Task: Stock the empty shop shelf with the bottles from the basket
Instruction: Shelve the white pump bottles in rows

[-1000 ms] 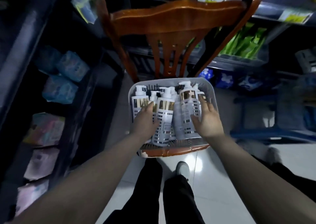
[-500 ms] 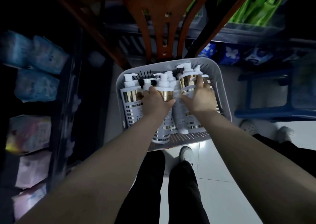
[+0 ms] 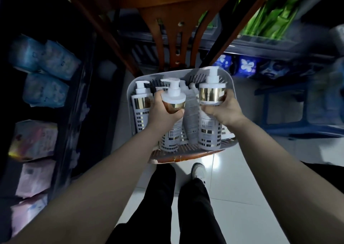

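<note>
Left hand (image 3: 163, 111) wrapped round one pump bottle (image 3: 172, 113), right hand (image 3: 222, 109) round another (image 3: 211, 102), basket (image 3: 228, 81) bottles half-hidden, right side blurred

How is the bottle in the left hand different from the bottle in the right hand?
The left hand's bottle tilts toward the camera; the right hand's bottle stands more upright. The left hand covers part of its gold band, while the right hand grips below a fully showing band. The right bottle's pump sits higher in the picture. Both are white pump bottles with gold bands, raised from the basket.
</note>
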Demonstrator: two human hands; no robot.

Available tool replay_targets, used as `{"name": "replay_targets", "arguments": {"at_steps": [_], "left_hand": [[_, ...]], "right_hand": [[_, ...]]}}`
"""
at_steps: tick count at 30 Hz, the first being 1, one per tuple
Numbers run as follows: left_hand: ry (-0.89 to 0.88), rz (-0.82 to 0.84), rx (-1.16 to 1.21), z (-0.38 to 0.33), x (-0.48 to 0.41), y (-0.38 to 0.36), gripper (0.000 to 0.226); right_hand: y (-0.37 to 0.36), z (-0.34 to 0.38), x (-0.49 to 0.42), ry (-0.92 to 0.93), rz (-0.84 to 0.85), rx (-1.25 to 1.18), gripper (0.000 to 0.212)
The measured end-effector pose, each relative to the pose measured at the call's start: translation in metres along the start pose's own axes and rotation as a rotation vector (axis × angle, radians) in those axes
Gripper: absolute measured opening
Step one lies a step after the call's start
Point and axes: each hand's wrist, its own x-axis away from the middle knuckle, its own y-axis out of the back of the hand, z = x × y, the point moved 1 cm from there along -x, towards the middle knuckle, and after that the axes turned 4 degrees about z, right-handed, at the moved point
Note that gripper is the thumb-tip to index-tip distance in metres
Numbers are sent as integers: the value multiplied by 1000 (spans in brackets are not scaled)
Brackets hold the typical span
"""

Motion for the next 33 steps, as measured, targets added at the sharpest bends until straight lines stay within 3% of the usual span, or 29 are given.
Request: {"name": "replay_targets", "arguments": {"at_steps": [6, 17, 24, 33], "left_hand": [[-81, -126, 120, -41, 46, 48, 66], [-224, -403, 238, -98, 215, 151, 66], [-234, -733, 336, -86, 347, 217, 43], [-255, -1125, 361, -59, 521, 289, 48]], "right_hand": [[31, 50, 40, 230, -24, -130, 77], [39, 158, 178, 626, 247, -31, 76], [-9, 218, 273, 883, 419, 37, 70], [-116, 271, 402, 1139, 705, 90, 75]]}}
